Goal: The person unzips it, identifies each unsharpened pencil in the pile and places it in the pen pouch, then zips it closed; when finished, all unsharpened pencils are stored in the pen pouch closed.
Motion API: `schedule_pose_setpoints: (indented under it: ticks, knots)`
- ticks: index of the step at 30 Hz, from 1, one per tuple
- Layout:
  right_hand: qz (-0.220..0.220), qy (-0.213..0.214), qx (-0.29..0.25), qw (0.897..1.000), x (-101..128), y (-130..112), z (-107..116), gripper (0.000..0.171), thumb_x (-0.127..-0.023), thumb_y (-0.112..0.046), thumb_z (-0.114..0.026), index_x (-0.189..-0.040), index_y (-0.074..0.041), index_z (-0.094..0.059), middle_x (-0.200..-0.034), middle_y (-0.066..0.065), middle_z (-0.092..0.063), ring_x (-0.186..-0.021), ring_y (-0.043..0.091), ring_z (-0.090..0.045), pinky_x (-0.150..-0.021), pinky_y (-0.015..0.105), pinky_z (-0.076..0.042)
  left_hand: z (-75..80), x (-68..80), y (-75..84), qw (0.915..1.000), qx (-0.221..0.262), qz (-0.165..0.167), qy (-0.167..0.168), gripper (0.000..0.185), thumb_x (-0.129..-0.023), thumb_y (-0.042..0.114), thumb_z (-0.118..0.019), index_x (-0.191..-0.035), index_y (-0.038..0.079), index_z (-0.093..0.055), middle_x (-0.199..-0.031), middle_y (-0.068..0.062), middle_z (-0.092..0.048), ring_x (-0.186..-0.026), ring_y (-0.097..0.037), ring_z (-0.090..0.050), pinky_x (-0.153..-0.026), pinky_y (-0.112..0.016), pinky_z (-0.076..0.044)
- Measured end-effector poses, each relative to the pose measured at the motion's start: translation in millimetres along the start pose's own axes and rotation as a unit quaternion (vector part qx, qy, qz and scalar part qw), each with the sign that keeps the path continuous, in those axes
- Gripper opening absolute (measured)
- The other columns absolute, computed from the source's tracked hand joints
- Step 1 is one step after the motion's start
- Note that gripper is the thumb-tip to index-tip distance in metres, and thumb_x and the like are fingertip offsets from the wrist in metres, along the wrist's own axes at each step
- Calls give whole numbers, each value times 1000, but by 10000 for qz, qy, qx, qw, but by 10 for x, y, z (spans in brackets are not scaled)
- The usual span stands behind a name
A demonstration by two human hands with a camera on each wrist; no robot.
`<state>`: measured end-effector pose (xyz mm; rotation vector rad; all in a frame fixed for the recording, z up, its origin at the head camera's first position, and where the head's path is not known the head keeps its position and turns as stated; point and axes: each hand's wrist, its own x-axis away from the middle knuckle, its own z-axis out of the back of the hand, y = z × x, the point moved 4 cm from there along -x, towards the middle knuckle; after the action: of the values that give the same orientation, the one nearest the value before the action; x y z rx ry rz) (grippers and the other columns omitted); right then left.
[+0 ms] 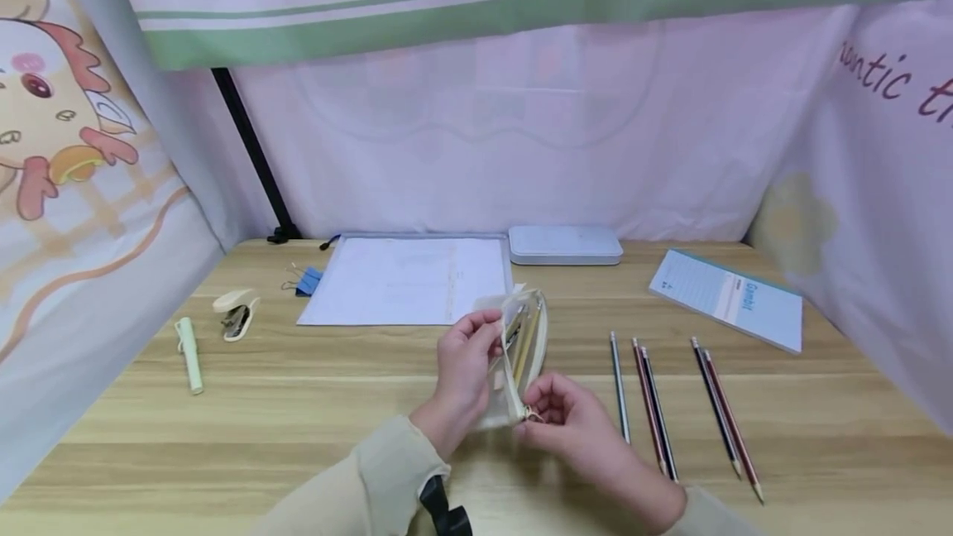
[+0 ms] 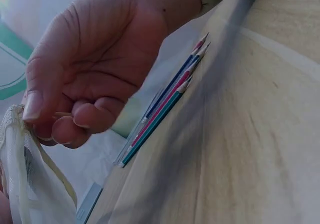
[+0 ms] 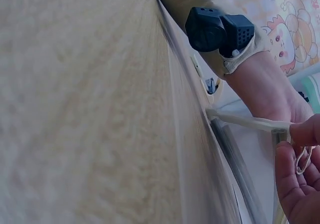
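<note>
Right hand [image 1: 573,420], nearest the body: thumb and forefinger pinched on the small zipper pull [image 1: 532,414] at the near end of a cream fabric pencil pouch [image 1: 514,358]; remaining fingers loosely curled.

Left hand [image 1: 463,366], just beyond and to the left of the right: fingers curled round the pouch's side and mouth edge, holding it up off the light wooden table [image 1: 372,404]. Pouch mouth gapes; yellowish sticks show inside, probably pencils.

Handling, as judged: pouch looks soft, light and floppy, likely to sag without support. Best gripped on the seam beside the zipper, with the pull taken by a fingertip pinch.

Right of the right hand, on the table: five slim pencils [image 1: 655,404], a lone green one nearest, then two pairs.

Beyond the left hand: a white sheet in a clear sleeve [image 1: 405,279], then a flat white case [image 1: 564,245]. Far left: pale green pen [image 1: 189,354], small stapler [image 1: 237,317].
</note>
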<state>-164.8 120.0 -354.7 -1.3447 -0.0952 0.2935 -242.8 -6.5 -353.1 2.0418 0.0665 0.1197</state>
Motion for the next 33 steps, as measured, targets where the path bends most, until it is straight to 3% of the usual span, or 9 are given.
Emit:
schedule_pose_setpoints:
  ticks: [8, 13, 16, 20, 24, 28, 33]
  knots:
    - [-57, -25, 323, 9995, 6, -2, 52, 27, -71, -9, -76, -91, 1, -61, -81, 9, -62, -67, 10, -58, -61, 24, -53, -22, -20, -40, 9979, -483, -130, -404, 21, -80, -5, -59, -100, -12, -60, -74, -3, -58, -64, -8, -52, -57, -17, -46]
    - [228, -99, 161, 9996, 0, 0, 81, 24, -74, -8, -74, -92, 5, -64, -81, 12, -63, -66, 7, -59, -59, 24, -54, 57, 48, 69, 9890, -1167, -301, -859, 21, -82, 0, -60, -101, -8, -61, -77, -2, -57, -67, -8, -54, -62, -18, -50]
    - [312, -49, 72, 9995, -1, -6, 116, 23, -77, -9, -72, -94, 6, -66, -80, 14, -65, -66, 7, -59, -60, 25, -55, 123, 172, 167, 9756, -1745, -438, -1257, 20, -83, 0, -59, -101, -7, -62, -81, -5, -59, -68, -10, -55, -64, -20, -52]
    - [490, -1, 77, 9988, -19, -27, 150, 22, -80, -8, -69, -96, 7, -66, -78, 14, -66, -66, 7, -60, -61, 26, -55, 195, 378, 255, 9456, -2569, -669, -1883, 20, -82, 1, -60, -100, -5, -63, -88, -10, -62, -76, -13, -56, -69, -19, -50]
    - [522, 39, 56, 9986, -37, -49, 153, 22, -81, -8, -68, -96, 8, -65, -79, 15, -67, -67, 7, -61, -63, 26, -55, 237, 528, 275, 9161, -3107, -806, -2403, 23, -82, 4, -63, -104, -2, -63, -98, -13, -64, -90, -18, -58, -81, -24, -50]
    - [523, 99, 46, 9986, -51, -66, 138, 22, -81, -9, -67, -96, 7, -64, -82, 18, -66, -68, 9, -61, -65, 27, -55, 254, 571, 253, 9013, -3375, -864, -2576, 27, -81, 11, -67, -107, 4, -64, -104, -8, -65, -100, -20, -58, -93, -35, -44]
    - [463, 212, -187, 9985, -65, -86, 131, 23, -81, -7, -67, -98, 7, -60, -83, 15, -63, -69, 10, -62, -65, 27, -56, 241, 562, 173, 8996, -3378, -694, -2681, 31, -76, 8, -71, -107, 5, -64, -102, -6, -66, -95, -17, -58, -90, -34, -46]
